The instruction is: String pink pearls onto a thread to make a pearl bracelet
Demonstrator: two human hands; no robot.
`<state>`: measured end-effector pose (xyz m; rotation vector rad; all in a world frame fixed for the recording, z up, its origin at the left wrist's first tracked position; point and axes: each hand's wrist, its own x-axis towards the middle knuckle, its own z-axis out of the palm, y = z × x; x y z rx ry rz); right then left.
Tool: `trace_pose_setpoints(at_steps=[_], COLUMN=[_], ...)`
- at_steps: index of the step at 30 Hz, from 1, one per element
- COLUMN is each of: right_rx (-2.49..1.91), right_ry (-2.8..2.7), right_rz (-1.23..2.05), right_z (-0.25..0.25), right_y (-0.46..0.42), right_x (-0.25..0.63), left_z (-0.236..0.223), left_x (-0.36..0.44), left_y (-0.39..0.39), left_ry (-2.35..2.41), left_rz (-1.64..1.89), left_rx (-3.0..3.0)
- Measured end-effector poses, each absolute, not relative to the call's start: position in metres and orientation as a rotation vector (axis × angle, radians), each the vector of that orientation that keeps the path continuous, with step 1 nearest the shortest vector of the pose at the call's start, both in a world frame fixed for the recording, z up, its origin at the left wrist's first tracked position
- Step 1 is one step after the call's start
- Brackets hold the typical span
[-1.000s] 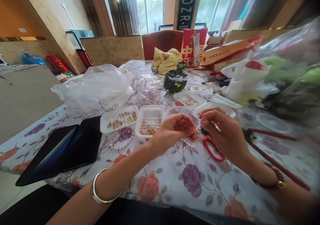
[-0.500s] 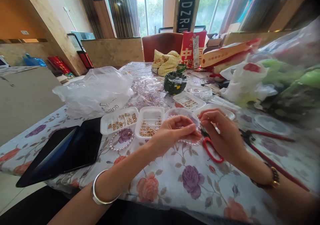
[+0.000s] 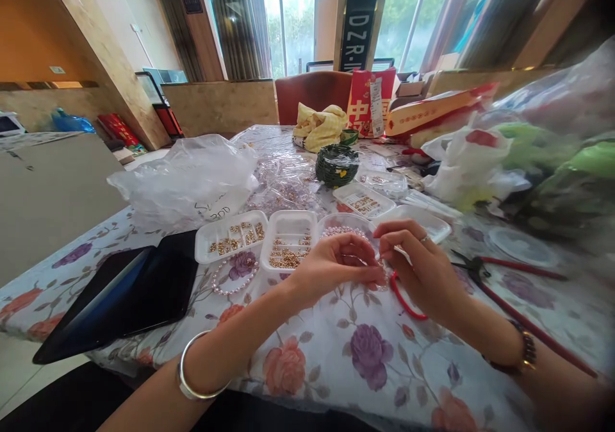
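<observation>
My left hand (image 3: 339,262) is closed in a pinch in front of the bowls, its fingertips on a thin pale bead strand (image 3: 382,277). Facing it, my right hand (image 3: 413,265) pinches near the upper end of the strand; exactly what lies in those fingertips is too small to make out. Behind my left hand, a round clear bowl (image 3: 327,219) holds pinkish pearl beads (image 3: 344,230). Red-handled scissors (image 3: 406,302) lie partly hidden under my right hand. Left of my left hand are a white box (image 3: 291,215) of gold beads and a finished-looking pearl bracelet (image 3: 235,290).
Another divided box (image 3: 204,234) of gold beads stands left, beside black tablet-like panels (image 3: 163,284). Red-handled pliers (image 3: 480,270) lie right of my right hand. A plastic bag (image 3: 187,169), green basket (image 3: 337,165) and bead trays (image 3: 364,200) stand farther back on the flowered tablecloth (image 3: 336,368).
The view has tilted up slightly. My hands stay close together; the bead strand that hung under my left hand now shows less, bunched near the fingertips. My right hand covers more of the scissors.
</observation>
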<state>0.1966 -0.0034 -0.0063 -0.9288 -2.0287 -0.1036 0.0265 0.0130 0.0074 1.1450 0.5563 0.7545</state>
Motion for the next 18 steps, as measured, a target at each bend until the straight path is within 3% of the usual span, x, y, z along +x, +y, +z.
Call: trace_pose_setpoints(at_steps=[18], right_rx=[-0.911], right_ry=[-2.206], right_rz=[-0.608], right_z=[-0.004], right_y=[0.003], right_x=[0.2037], left_z=[0.004], left_x=[0.0251], left_y=[0.0177], left_ry=[0.543], left_rz=[0.789], left_rx=[1.219])
